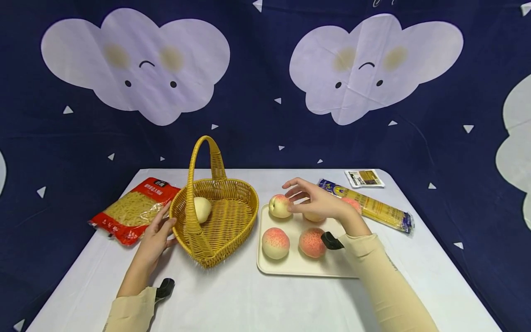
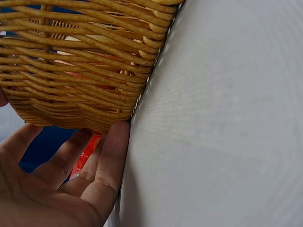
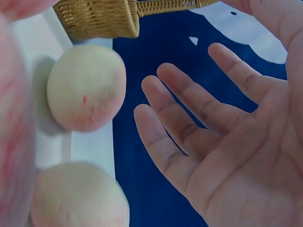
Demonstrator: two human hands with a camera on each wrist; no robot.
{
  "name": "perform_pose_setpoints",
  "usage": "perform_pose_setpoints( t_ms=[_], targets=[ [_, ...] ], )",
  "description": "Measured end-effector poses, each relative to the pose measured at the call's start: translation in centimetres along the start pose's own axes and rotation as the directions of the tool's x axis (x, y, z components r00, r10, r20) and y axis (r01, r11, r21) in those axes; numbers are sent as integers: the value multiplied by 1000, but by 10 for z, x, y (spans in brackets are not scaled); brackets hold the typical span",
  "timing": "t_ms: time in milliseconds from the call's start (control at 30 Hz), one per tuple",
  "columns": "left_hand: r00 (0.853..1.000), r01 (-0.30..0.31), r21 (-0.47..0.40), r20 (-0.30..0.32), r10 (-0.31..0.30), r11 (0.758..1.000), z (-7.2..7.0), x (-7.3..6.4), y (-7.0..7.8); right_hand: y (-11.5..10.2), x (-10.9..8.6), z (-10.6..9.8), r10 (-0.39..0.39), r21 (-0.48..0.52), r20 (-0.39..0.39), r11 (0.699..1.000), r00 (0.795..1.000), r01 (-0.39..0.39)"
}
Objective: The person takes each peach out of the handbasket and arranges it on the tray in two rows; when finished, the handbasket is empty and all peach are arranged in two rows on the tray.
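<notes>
My left hand (image 1: 153,242) rests against the left side of a heart-shaped wicker basket (image 1: 244,237) with a tall handle. In the left wrist view its fairly straight fingers touch the woven wall of the basket (image 2: 80,71). One pale peach (image 1: 203,210) lies inside. To the right, a cream tray (image 1: 286,269) bears several pink-and-white peaches. Over the tray's far side hovers my right hand (image 1: 317,200), fingers spread and holding nothing, close to the far-left peach (image 1: 279,206). The right wrist view shows the empty palm beside a peach (image 3: 86,87). The hand partly hides two peaches behind it.
A red bag of pasta (image 1: 132,207) lies left of the basket. Behind the tray's right end are a long spaghetti pack (image 1: 381,212) and a small white packet (image 1: 365,178). A dark blue cloth with clouds (image 1: 257,129) hangs behind the white table (image 1: 215,299).
</notes>
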State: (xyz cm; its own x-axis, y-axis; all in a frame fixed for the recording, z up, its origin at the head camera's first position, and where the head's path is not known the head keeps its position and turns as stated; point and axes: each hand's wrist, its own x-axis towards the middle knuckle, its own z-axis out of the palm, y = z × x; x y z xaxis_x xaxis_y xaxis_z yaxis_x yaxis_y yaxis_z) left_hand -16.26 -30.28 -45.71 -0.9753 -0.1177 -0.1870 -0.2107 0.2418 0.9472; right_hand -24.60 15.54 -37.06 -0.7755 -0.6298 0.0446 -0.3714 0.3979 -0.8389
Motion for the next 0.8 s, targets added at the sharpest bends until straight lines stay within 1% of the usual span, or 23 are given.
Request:
perform_pose_setpoints(
  t_ms=[133,233,533,800],
  targets=[
    [1000,3,-5,-6,-3,1000,0,0,0,-6,13,4,-17,-18,11,1000,1000,17],
    [1000,4,-8,-6,-4,1000,0,-1,-1,-11,24,8,-21,-9,16,1000,1000,21],
    [1000,3,10,-7,-3,1000,0,-1,0,-25,55,23,-33,-52,34,998,999,34],
    [1000,2,-1,-3,-2,1000,-1,0,0,-33,77,37,-36,-67,80,997,996,41]
  ],
)
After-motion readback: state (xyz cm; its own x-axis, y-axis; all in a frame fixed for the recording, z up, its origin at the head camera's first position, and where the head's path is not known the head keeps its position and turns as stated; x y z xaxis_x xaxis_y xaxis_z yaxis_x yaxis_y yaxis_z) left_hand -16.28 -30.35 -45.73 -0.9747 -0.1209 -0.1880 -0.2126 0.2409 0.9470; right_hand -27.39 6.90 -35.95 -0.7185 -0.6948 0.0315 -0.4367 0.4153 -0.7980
